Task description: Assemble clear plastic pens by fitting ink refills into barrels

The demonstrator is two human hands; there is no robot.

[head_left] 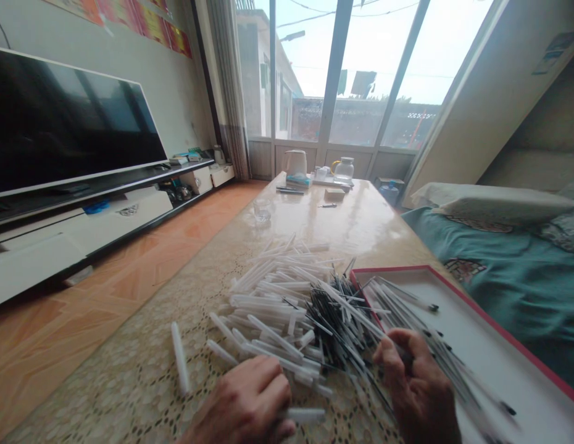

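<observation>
My left hand [250, 398] is closed at the bottom middle, thumb and fingers around a short translucent white tube [306, 415] that sticks out to the right. To the right, my right hand [419, 385] pinches the end of a long, thin translucent tube [354, 308], which slants up and left over the pile. Between and beyond the hands lies a heap of white tubes [268, 299]. A bunch of thin black sticks [331, 320] lies against its right side. Beside my right hand, several long clear tubes with dark tips [407, 308] rest in a red-rimmed white tray [509, 370].
A single white tube [179, 357] lies apart on the patterned table [129, 370]. A clear glass [262, 213] stands farther off. At the far end are a white kettle [296, 163], a glass jug [344, 168] and a small box [334, 194]. A bed [490, 240] borders the right side.
</observation>
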